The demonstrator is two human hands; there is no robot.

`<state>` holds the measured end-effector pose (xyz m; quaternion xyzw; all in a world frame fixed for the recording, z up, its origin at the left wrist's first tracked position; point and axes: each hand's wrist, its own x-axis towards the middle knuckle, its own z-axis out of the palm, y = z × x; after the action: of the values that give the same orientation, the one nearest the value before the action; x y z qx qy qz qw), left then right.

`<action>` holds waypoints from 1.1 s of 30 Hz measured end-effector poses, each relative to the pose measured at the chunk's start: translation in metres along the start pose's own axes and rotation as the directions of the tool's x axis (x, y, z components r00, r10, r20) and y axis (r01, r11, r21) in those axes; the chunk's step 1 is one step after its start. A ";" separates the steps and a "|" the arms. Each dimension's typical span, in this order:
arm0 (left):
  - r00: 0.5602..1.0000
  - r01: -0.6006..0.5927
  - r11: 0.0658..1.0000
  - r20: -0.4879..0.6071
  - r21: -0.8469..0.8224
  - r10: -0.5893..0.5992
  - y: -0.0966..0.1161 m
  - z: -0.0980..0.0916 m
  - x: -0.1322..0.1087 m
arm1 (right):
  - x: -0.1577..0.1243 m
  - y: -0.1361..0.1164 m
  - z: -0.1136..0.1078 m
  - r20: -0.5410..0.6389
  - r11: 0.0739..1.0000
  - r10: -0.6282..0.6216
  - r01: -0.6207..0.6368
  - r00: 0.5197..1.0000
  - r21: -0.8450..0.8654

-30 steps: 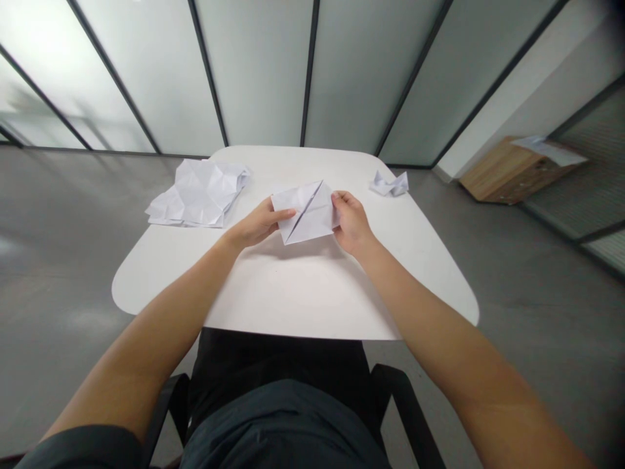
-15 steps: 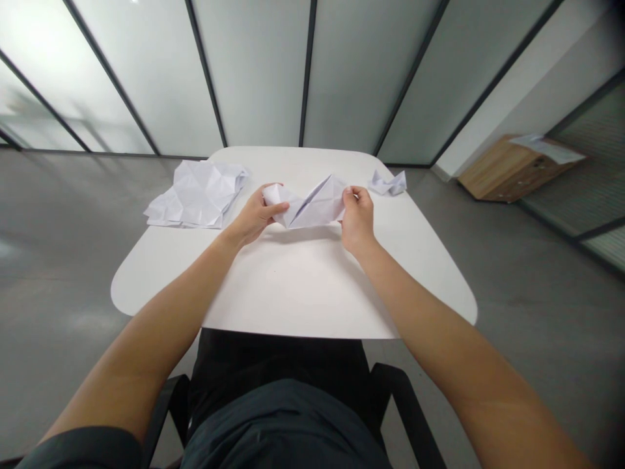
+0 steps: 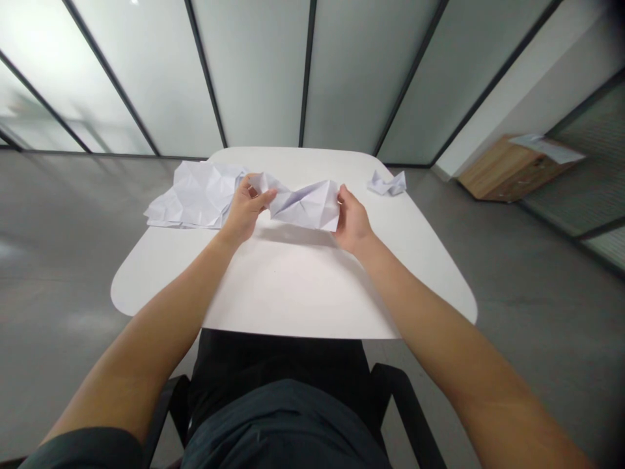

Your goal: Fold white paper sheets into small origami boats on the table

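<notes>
A creased, partly folded sheet of white paper (image 3: 307,205) stretches between my two hands, a little above the table. My left hand (image 3: 247,207) pinches its left end between thumb and fingers. At the other end, my right hand (image 3: 352,220) grips the paper's right edge, with most of its fingers hidden behind. Close by my left hand lies a stack of creased white sheets (image 3: 200,192). To the right of my right hand sits a small folded paper piece (image 3: 387,184) with raised points.
The white table (image 3: 293,286) has rounded corners, and its front edge is near my lap. Behind it stands a frosted glass wall (image 3: 263,78) with dark frames. A wooden cabinet (image 3: 512,170) with papers on top is off to the right. Black chair armrests (image 3: 403,404) flank me.
My left hand has shifted left along with its end of the paper. The sheet has opened out, with its fold looser. My right hand's grip has turned, its thumb no longer on top.
</notes>
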<state>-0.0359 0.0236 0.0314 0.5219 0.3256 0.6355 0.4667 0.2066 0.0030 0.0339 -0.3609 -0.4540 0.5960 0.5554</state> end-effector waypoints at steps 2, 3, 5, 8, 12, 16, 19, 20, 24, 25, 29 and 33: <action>0.998 -0.037 0.998 0.053 0.053 0.034 0.000 0.000 0.000 | -0.003 -0.001 0.001 0.082 0.998 0.056 -0.057 0.995 0.019; 0.995 -0.057 0.995 0.080 0.082 0.051 0.001 0.000 0.000 | -0.005 -0.001 0.001 0.099 0.997 0.069 -0.071 0.993 0.023; 0.989 -0.093 0.986 0.127 0.135 0.076 0.001 0.000 -0.001 | -0.006 -0.001 0.001 0.116 0.996 0.086 -0.088 0.990 0.012; 0.981 -0.123 0.977 0.171 0.174 0.093 0.003 0.001 -0.003 | -0.006 -0.001 0.000 0.114 0.993 0.118 -0.116 0.986 -0.030; 0.974 -0.155 0.974 0.192 0.165 0.122 0.006 0.002 -0.004 | -0.001 0.001 -0.003 0.063 0.990 0.123 -0.118 0.990 -0.077; 0.986 -0.151 0.966 0.098 0.211 0.133 0.008 0.002 -0.003 | 0.002 0.001 -0.006 0.019 0.996 0.056 -0.055 0.998 -0.067; 0.992 -0.125 0.973 0.021 0.196 0.123 0.008 0.001 -0.002 | 0.002 -0.001 -0.006 -0.024 0.997 -0.042 0.040 0.999 -0.060; 0.994 -0.111 0.979 0.005 0.170 0.112 0.008 0.001 -0.002 | 0.002 -0.002 -0.006 -0.046 0.995 -0.081 0.078 0.996 -0.066; 0.999 -0.043 0.998 -0.026 0.049 0.045 0.008 0.003 -0.002 | 0.003 -0.005 -0.006 -0.109 0.976 -0.200 0.189 0.974 -0.108; 0.999 -0.036 0.999 -0.034 0.028 0.037 0.009 0.004 -0.002 | 0.004 -0.005 -0.006 -0.119 0.971 -0.219 0.204 0.969 -0.122; 0.997 -0.011 1.000 -0.073 -0.026 0.009 0.009 0.005 -0.002 | 0.009 -0.002 -0.010 -0.160 0.953 -0.292 0.274 0.943 -0.128; 0.992 0.011 0.995 -0.120 -0.100 -0.023 0.007 0.003 0.001 | 0.014 0.002 -0.013 -0.195 0.930 -0.365 0.347 0.911 -0.120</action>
<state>-0.0350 0.0219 0.0388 0.4559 0.3259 0.6773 0.4766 0.2163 0.0183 0.0291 -0.3568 -0.4742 0.4231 0.6847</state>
